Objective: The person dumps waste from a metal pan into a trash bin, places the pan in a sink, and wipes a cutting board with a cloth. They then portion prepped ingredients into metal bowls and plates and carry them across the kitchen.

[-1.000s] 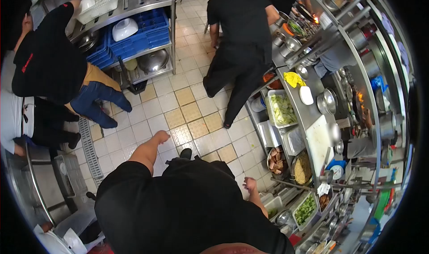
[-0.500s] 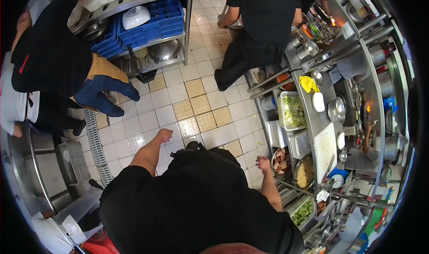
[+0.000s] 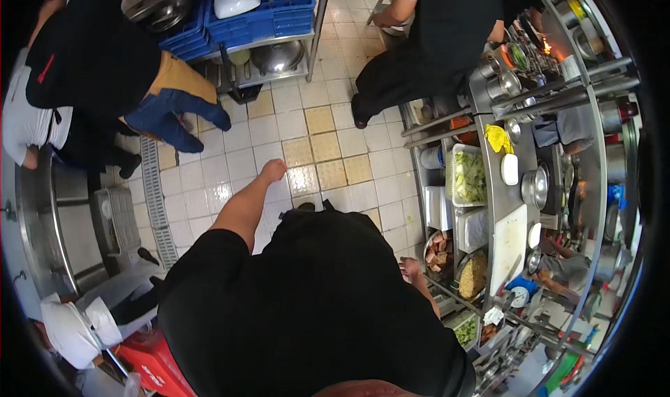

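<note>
My left hand [image 3: 274, 169] reaches forward over the tiled floor [image 3: 262, 135], its fingers curled into a loose fist with no object showing. Lower at my right side hangs my right hand [image 3: 410, 268], fingers partly spread and nothing visible in them. It is nearest to a bowl of brown chunks [image 3: 438, 252] at the edge of the counter's lower shelf. Beside that bowl stands a round container of pale yellow bits [image 3: 472, 274]. A bin of chopped green vegetables [image 3: 466, 332] is farther back on the same side.
On the right, a steel counter bears a white cutting board [image 3: 510, 247], a yellow cloth [image 3: 498, 138] and metal bowls [image 3: 535, 187]. Co-workers stand ahead [image 3: 453, 41] and at left [image 3: 91, 55]. Blue crates [image 3: 262, 23] fill a rack. A drain grate [image 3: 155, 194] and red crate [image 3: 155, 362] lie left.
My left arm has swung forward and up in view. My right hand has dropped back toward my side. The surroundings have shifted slightly rightward as I move and turn.
</note>
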`<state>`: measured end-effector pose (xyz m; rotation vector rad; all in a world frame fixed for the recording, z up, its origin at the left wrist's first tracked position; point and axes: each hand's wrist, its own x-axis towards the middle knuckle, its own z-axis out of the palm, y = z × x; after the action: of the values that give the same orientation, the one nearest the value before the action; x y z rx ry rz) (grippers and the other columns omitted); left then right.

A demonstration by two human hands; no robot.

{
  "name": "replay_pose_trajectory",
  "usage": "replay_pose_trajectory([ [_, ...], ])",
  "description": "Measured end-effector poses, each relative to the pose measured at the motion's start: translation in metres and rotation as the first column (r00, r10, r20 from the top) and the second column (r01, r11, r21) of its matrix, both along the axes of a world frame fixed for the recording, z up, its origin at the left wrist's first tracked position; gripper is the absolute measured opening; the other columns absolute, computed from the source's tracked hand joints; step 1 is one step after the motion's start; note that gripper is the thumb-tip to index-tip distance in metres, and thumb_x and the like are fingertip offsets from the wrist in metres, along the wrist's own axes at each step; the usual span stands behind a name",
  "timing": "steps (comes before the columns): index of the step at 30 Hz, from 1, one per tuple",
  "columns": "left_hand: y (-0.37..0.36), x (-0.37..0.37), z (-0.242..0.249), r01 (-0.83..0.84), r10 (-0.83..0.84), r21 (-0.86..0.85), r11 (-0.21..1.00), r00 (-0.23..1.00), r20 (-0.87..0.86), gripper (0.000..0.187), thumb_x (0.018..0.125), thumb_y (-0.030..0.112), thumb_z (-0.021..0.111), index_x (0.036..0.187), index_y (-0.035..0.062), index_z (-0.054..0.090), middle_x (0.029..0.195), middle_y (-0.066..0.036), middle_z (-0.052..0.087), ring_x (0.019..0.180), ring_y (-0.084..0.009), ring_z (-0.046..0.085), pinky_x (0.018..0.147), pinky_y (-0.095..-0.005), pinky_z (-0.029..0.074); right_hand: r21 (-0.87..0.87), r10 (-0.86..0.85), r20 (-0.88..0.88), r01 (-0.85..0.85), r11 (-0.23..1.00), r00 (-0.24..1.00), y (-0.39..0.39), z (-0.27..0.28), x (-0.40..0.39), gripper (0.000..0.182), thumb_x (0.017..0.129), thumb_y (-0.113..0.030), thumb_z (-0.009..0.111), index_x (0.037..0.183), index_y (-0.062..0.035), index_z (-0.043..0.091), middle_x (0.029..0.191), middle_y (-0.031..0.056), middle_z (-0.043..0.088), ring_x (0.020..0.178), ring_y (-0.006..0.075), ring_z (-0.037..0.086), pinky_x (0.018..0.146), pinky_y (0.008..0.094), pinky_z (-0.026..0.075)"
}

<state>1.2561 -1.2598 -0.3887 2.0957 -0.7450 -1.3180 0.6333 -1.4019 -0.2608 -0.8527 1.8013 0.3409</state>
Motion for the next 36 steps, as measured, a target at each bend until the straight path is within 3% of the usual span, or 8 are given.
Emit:
replay_pose_trajectory([
  [10, -0.016, 0.032, 0.021, -0.131, 0.129, -0.026, 0.991, 0.884, 0.448, 0.079, 0.079, 0.033, 0.064, 0.145, 0.0090, 0.027, 0.119, -0.026, 0.057, 0.108, -0.0383, 0.057, 0.092, -0.0433, 0.047, -0.157, 0.132, 0.071, -0.119, 0.980, 0.989, -0.076, 0.013, 0.038, 0.028, 0.085, -0.026, 0.051, 0.105, -0.0070, 0.060, 0.090, 0.0091, 0.063, 0.063, 0.0197, 0.059, 0.051, 0.0298, 0.040],
  [14, -0.106, 0.160, 0.145, -0.339, 0.519, -0.456, 0.823, 0.774, 0.363, 0.092, 0.077, 0.028, 0.063, 0.148, 0.0125, 0.008, 0.096, -0.025, 0.064, 0.095, -0.0392, 0.061, 0.083, -0.0441, 0.048, -0.198, 0.334, 0.103, -0.310, 0.930, 0.937, -0.105, 0.027, 0.064, 0.019, 0.085, -0.021, 0.054, 0.097, -0.0073, 0.060, 0.081, 0.0054, 0.062, 0.067, 0.0165, 0.059, 0.055, 0.0307, 0.049],
  [15, -0.128, 0.205, 0.148, -0.369, 0.574, -0.535, 0.760, 0.768, 0.286, 0.088, 0.083, 0.009, 0.058, 0.150, 0.0223, 0.003, 0.069, -0.007, 0.059, 0.054, -0.0151, 0.053, 0.048, -0.0324, 0.044, -0.224, 0.332, 0.170, -0.292, 0.930, 0.928, -0.115, 0.029, 0.073, 0.017, 0.084, -0.017, 0.056, 0.096, -0.0054, 0.060, 0.079, 0.0047, 0.061, 0.069, 0.0147, 0.058, 0.059, 0.0304, 0.051],
  [19, -0.134, 0.201, 0.298, -0.439, 0.492, -0.232, 0.868, 0.822, 0.287, 0.088, 0.083, 0.018, 0.059, 0.149, 0.0257, 0.002, 0.072, -0.014, 0.063, 0.061, -0.0220, 0.059, 0.055, -0.0392, 0.049, -0.329, 0.321, 0.203, -0.245, 0.912, 0.925, -0.129, 0.027, 0.086, 0.016, 0.083, -0.014, 0.057, 0.095, -0.0032, 0.060, 0.078, 0.0033, 0.060, 0.069, 0.0139, 0.057, 0.060, 0.0281, 0.050],
  [25, -0.063, 0.091, 0.177, -0.193, 0.152, 0.085, 0.977, 0.923, 0.354, 0.089, 0.076, 0.031, 0.062, 0.148, 0.0085, 0.014, 0.098, -0.027, 0.064, 0.077, -0.0352, 0.065, 0.063, -0.0413, 0.053, -0.268, 0.259, 0.277, -0.184, 0.946, 0.925, -0.101, -0.020, 0.033, 0.026, 0.088, -0.022, 0.049, 0.109, -0.0102, 0.060, 0.090, 0.0045, 0.065, 0.068, 0.0174, 0.062, 0.056, 0.0308, 0.044],
  [27, 0.010, 0.060, 0.005, 0.148, -0.194, 0.131, 0.980, 0.837, 0.512, 0.072, 0.083, 0.038, 0.054, 0.143, 0.0072, 0.029, 0.099, -0.024, 0.064, 0.079, -0.0327, 0.065, 0.069, -0.0450, 0.053, -0.220, 0.233, 0.234, -0.182, 0.958, 0.944, -0.080, -0.017, 0.023, 0.028, 0.089, -0.023, 0.045, 0.110, -0.0112, 0.060, 0.091, 0.0044, 0.065, 0.070, 0.0181, 0.062, 0.057, 0.0317, 0.045],
  [32, 0.136, -0.124, 0.008, 0.411, -0.200, 0.634, 0.655, 0.904, -0.379, 0.055, 0.080, 0.047, 0.062, 0.122, 0.0125, 0.056, 0.107, -0.018, 0.062, 0.087, -0.0294, 0.064, 0.069, -0.0483, 0.055, 0.621, -0.534, 0.693, -0.026, 0.783, 0.485, -0.014, -0.247, -0.178, 0.028, 0.091, -0.021, 0.043, 0.104, -0.0059, 0.062, 0.087, 0.0076, 0.064, 0.069, 0.0236, 0.062, 0.050, 0.0321, 0.046],
  [36, 0.149, -0.157, 0.062, 0.584, -0.350, 0.532, 0.613, 0.805, -0.479, 0.051, 0.083, 0.034, 0.059, 0.129, 0.0126, 0.052, 0.117, -0.012, 0.061, 0.090, -0.0300, 0.065, 0.072, -0.0446, 0.055, 0.073, 0.273, 0.338, -0.314, 0.947, 0.901, -0.006, -0.153, -0.171, 0.027, 0.090, -0.020, 0.043, 0.102, -0.0054, 0.061, 0.088, 0.0087, 0.064, 0.070, 0.0238, 0.062, 0.052, 0.0356, 0.048],
])
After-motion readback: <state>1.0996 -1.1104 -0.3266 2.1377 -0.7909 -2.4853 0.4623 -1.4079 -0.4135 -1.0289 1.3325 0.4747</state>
